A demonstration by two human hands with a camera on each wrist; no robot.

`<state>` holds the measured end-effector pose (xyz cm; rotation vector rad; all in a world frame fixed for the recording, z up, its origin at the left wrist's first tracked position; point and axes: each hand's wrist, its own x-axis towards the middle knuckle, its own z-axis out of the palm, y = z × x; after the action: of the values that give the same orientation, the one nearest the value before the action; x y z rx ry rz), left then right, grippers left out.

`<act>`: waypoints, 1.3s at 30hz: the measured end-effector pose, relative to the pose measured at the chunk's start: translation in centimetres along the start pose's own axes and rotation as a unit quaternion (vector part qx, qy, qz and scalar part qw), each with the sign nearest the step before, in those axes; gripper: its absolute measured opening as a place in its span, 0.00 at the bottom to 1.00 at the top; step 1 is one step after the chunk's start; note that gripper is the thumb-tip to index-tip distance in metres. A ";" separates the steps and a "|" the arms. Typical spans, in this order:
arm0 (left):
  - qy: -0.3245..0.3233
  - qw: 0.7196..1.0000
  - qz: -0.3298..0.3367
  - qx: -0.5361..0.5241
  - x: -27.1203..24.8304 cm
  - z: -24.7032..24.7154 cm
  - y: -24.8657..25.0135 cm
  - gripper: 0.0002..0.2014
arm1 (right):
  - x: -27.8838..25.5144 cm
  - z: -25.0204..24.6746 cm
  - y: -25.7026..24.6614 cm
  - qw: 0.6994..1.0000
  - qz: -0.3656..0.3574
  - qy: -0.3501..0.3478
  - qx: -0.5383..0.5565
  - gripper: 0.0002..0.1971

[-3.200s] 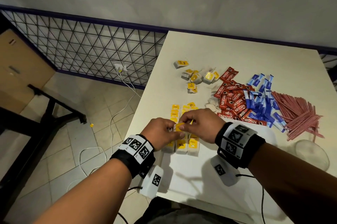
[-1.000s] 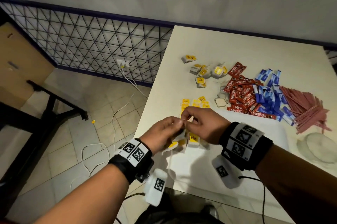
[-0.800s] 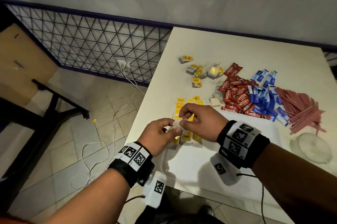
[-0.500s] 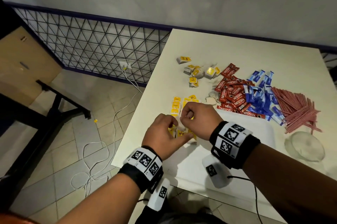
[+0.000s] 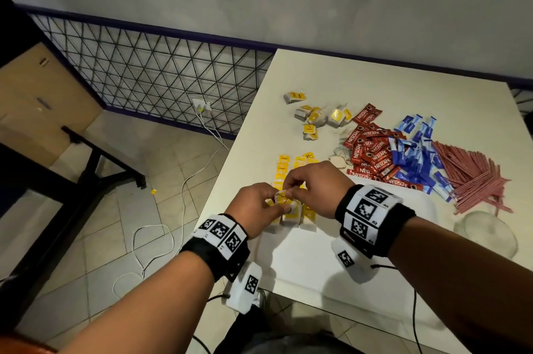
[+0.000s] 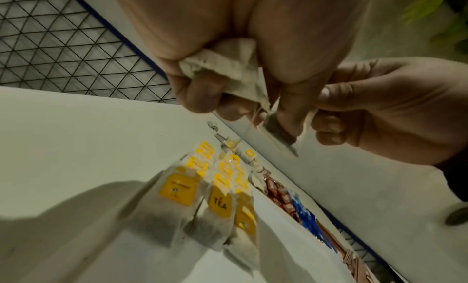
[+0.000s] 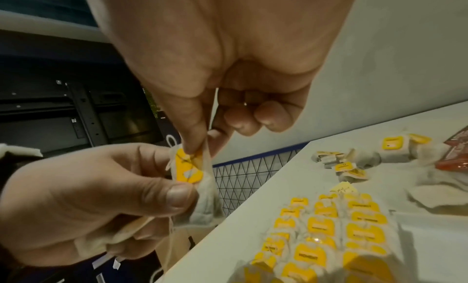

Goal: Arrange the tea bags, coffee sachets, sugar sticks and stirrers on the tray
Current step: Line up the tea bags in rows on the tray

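Observation:
My left hand grips a white tea bag, and a crumpled part of the tea bag shows in its palm. My right hand pinches that bag's yellow tag between thumb and forefinger. Both hands hover just above neat rows of tea bags with yellow tags, at the left end of the white tray. Loose tea bags lie farther back. To the right lie red coffee sachets, blue sugar sticks and pink stirrers.
A clear glass dish sits at the tray's right end. The white table ends just left of the tea bag rows, with a wire grid fence, cables and tiled floor beyond it.
Both hands have stayed together over the tea bag rows, working on one tea bag. They have shifted only slightly, and the piles have not moved.

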<state>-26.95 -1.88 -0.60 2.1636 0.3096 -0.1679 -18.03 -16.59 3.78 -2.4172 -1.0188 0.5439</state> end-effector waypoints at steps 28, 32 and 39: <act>-0.071 0.989 -0.080 0.098 0.0 -0.1 -8.1 0.08 | 1.1 8.7 4.7 0.983 0.170 -0.017 0.073 0.07; -0.038 0.993 -0.053 0.101 -0.4 -0.2 -7.5 0.04 | 1.1 8.6 4.6 0.982 0.186 -0.013 0.043 0.06; 0.014 0.845 -0.242 -0.477 0.0 -0.6 -3.3 0.28 | 0.0 4.8 1.3 0.985 0.038 0.076 0.153 0.02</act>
<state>-27.93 0.42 -2.88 1.0644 0.7709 -0.2070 -19.79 -16.23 -0.87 -2.1921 -0.7238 0.4917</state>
